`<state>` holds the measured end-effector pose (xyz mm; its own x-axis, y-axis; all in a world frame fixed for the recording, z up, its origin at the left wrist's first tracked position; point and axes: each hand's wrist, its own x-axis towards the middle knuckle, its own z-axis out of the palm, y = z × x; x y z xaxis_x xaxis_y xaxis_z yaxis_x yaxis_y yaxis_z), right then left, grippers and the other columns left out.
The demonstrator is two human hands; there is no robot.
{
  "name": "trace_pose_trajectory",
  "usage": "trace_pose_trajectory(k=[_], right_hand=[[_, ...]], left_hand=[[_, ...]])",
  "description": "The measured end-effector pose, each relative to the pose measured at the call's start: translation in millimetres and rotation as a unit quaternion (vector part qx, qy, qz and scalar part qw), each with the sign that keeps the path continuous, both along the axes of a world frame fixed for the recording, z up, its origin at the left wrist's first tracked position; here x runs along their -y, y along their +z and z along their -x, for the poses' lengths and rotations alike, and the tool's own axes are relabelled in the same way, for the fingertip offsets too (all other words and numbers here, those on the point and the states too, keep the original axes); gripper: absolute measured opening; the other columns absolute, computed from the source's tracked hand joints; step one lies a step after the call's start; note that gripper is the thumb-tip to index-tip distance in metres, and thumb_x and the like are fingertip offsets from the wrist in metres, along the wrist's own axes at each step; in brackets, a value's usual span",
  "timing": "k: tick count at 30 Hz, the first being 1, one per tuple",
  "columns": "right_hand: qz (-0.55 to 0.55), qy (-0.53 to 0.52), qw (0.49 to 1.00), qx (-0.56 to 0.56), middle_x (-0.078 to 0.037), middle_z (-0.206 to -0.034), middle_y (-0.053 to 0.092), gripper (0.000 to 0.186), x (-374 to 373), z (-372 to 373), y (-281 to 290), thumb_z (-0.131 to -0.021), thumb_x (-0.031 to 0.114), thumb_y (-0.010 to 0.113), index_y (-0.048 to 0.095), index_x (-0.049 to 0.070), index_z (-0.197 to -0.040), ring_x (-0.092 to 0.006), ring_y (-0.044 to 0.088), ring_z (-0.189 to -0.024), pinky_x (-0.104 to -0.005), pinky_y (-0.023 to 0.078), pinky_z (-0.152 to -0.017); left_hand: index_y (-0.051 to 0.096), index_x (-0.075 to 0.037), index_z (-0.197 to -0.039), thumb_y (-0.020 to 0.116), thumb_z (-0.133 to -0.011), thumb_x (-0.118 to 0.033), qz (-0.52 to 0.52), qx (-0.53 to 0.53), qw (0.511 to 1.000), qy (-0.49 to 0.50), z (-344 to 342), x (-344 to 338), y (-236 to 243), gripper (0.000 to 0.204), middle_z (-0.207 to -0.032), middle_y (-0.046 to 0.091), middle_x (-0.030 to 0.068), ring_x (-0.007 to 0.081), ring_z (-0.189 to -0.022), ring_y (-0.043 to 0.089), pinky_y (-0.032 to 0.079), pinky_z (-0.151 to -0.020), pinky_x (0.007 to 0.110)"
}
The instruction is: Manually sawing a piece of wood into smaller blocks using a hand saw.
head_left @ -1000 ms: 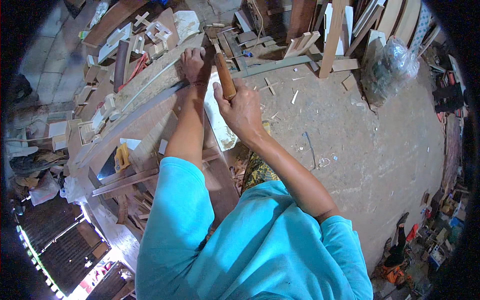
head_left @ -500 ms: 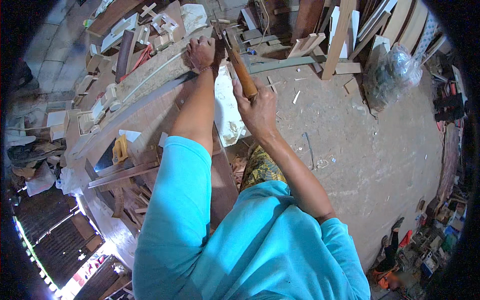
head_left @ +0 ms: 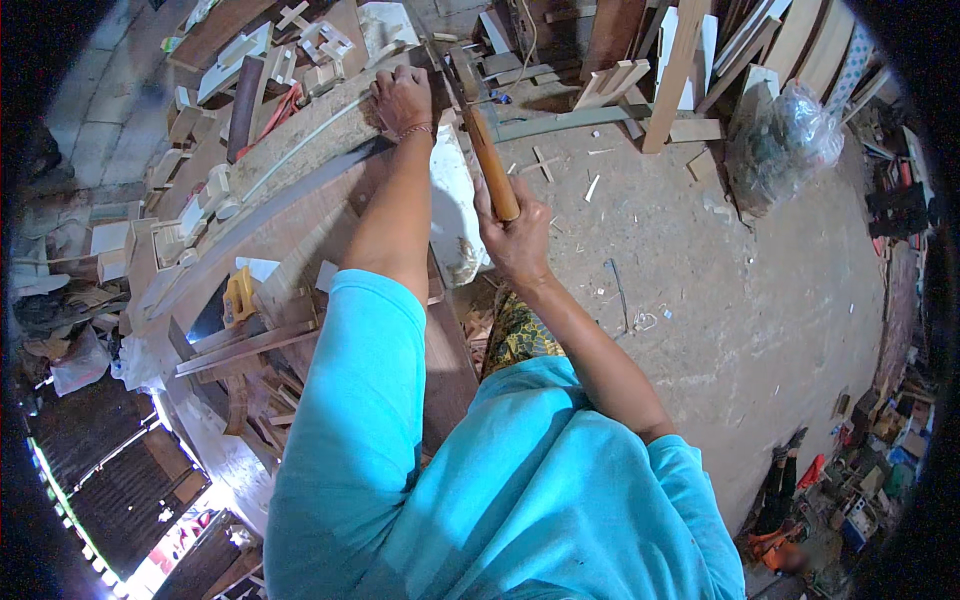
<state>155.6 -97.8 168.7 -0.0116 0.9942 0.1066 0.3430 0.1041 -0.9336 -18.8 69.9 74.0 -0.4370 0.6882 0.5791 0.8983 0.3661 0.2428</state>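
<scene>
My right hand [head_left: 515, 235] grips the lower end of a hammer's wooden handle [head_left: 490, 160]. The hammer's metal head [head_left: 462, 68] reaches forward, close to the fingers of my left hand. My left hand [head_left: 402, 97] lies flat on the far end of a long curved wooden piece [head_left: 290, 150], pressing it onto the workbench [head_left: 300, 225]. Both arms wear turquoise sleeves. What lies under the hammer head is too small to make out.
Small wooden offcuts and blocks [head_left: 310, 45] litter the bench's far end. Planks [head_left: 680, 60] lean at the back. A clear plastic bag [head_left: 790, 145] sits on the concrete floor at right. A yellow tool [head_left: 238, 295] lies on the bench at left. Tools crowd the right edge.
The hammer has swung forward and down, from raised near my left forearm to its head beside my left hand. My left hand stays on the curved wood.
</scene>
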Motion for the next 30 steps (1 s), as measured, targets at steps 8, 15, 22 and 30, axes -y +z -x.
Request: trace_pose_trajectory(k=[8, 15, 22, 30], right_hand=[[0.006, -0.014, 1.000, -0.023, -0.020, -0.049, 0.050, 0.029, 15, -2, 10, -0.076, 0.017, 0.059, 0.052, -0.009, -0.087, -0.0305, 0.057, -0.046, -0.0351, 0.043, -0.042], [-0.058, -0.041, 0.996, 0.051, -0.018, -0.047, 0.047, 0.028, -11, 13, 19, -0.077, 0.022, 0.058, 0.052, -0.004, -0.067, -0.0215, 0.051, -0.041, -0.0330, 0.039, -0.042], [-0.041, -0.017, 0.999, -0.016, -0.013, -0.048, 0.046, 0.024, 31, 1, 14, -0.078, 0.018, 0.058, 0.053, -0.004, -0.073, -0.0114, 0.043, -0.043, -0.0294, 0.035, -0.040], [-0.065, -0.033, 0.994, 0.081, -0.015, -0.047, 0.048, 0.028, -19, 10, 18, -0.076, 0.022, 0.060, 0.053, -0.004, -0.068, -0.0172, 0.046, -0.041, -0.0335, 0.038, -0.043]], left_hand=[[0.061, -0.011, -0.074, 0.053, -0.070, -0.031, -0.009, -0.014, 1.000, 0.009, -2, 3, 4, 0.023, -0.078, 0.054, 0.0144, 0.0313, -0.077, 0.053, 0.042, -0.065, 0.043], [0.060, -0.010, -0.071, 0.055, -0.069, -0.032, -0.023, -0.048, 0.998, -0.018, -3, -7, -2, 0.022, -0.075, 0.055, 0.0140, 0.0312, -0.075, 0.055, 0.044, -0.064, 0.044], [0.057, -0.002, -0.072, 0.055, -0.068, -0.026, -0.044, -0.015, 0.999, 0.001, 2, -3, -13, 0.025, -0.079, 0.053, 0.0148, 0.0304, -0.080, 0.052, 0.044, -0.069, 0.039], [0.055, -0.003, -0.072, 0.051, -0.073, -0.025, -0.039, -0.007, 0.998, 0.048, -22, -7, -4, 0.022, -0.081, 0.053, 0.0144, 0.0302, -0.082, 0.052, 0.042, -0.070, 0.042]])
